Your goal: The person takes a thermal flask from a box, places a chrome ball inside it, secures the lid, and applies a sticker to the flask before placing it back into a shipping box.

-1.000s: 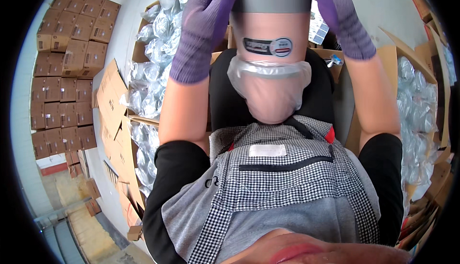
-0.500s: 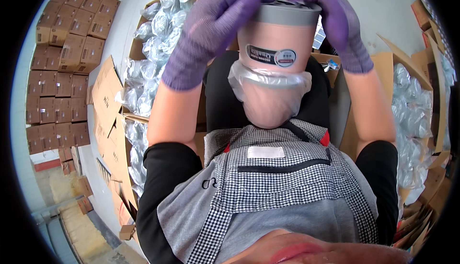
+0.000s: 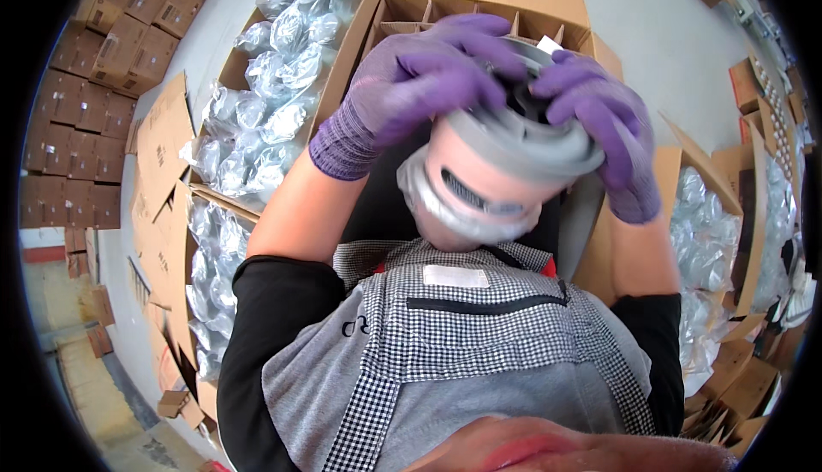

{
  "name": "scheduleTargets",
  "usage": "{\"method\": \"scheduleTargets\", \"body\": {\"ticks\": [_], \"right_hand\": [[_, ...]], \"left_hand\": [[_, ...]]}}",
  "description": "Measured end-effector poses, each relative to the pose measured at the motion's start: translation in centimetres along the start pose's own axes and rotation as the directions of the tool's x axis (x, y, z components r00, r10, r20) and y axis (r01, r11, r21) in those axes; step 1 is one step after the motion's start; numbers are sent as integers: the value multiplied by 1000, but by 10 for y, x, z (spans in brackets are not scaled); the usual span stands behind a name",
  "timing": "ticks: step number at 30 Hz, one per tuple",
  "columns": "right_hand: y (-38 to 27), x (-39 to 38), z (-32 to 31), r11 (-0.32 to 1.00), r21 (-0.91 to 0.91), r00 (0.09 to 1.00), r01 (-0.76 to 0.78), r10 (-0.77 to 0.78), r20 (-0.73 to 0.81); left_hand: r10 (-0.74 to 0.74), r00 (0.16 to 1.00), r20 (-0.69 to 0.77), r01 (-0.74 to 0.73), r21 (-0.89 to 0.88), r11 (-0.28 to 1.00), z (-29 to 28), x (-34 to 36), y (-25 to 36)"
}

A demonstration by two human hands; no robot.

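the tilted, round pink tumbler with a grey upper band is in front of the lap, its lower part inside a clear, crumpled plastic bag. the purple-gloved right hand grasps the far-right edge of the round grey lid with a dark centre. the purple-gloved left hand has its fingers spread over the lid's left side; blur hides whether they grip. working well at this lid likely calls for matched pressure on both sides, fingertips at the edge, and the bagged base steadied, since gloves could slip and the loose film could snag.
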State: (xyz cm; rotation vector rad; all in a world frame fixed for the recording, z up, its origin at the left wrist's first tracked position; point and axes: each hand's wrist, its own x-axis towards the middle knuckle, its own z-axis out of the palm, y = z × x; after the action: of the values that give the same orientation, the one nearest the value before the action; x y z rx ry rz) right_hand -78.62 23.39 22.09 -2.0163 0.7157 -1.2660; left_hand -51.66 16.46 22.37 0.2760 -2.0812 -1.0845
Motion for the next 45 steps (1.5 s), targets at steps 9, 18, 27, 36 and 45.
{"method": "scheduleTargets", "body": {"ticks": [9, 18, 27, 36, 45], "right_hand": [[-101, 54, -12, 653, -426, 587, 626, -36, 809], [-113, 39, 33, 685, -549, 645, 479, 149, 749], [94, 51, -99, 894, -315, 946, -318, 275, -174], [328, -26, -30, -17, -812, 580, -584, 691, -432], [340, -16, -30, 31, -899, 644, -437, 708, -288]], "left_hand": [[-219, 957, -192, 249, 146, 958, 77, -23, -36], [-175, 967, -184, 199, 116, 973, 81, -26, -49], [-20, 1000, -9, 21, 143, 990, 20, 2, -33], [274, 962, 1, -270, 181, 946, -8, 18, 5], [-282, 868, -410, 346, 91, 934, -19, 30, -88]]}}
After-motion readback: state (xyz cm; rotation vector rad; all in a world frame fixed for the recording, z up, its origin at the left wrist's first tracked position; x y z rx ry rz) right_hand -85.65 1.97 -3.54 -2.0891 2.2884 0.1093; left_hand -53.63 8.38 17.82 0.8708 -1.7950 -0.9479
